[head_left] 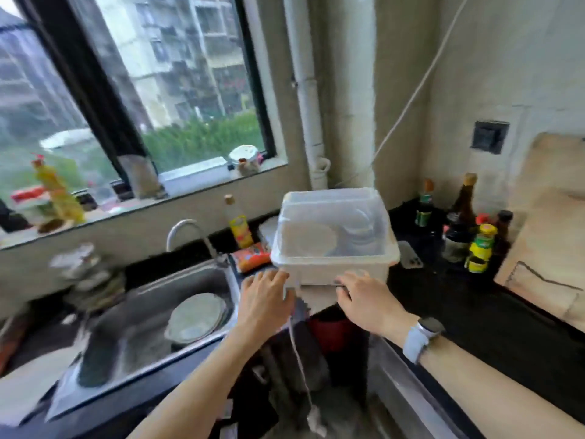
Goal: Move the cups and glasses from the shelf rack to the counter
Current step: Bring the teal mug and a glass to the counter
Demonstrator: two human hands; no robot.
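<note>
Cups and glasses show only as blurred shapes inside the lidded translucent white plastic rack (334, 236) at frame centre, both the left hand (264, 299) and right hand (364, 296) grasping its lower front edge, none visibly on the black counter (459, 299) yet.

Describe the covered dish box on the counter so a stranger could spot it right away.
Start at the steel sink under the window; just right of its tap, on the dark counter, stands a white plastic dish box. Both hands, left hand and right hand, rest at its front lower edge. Unlike the bottles nearby, it has a cloudy lid with pale dishes inside.
</note>
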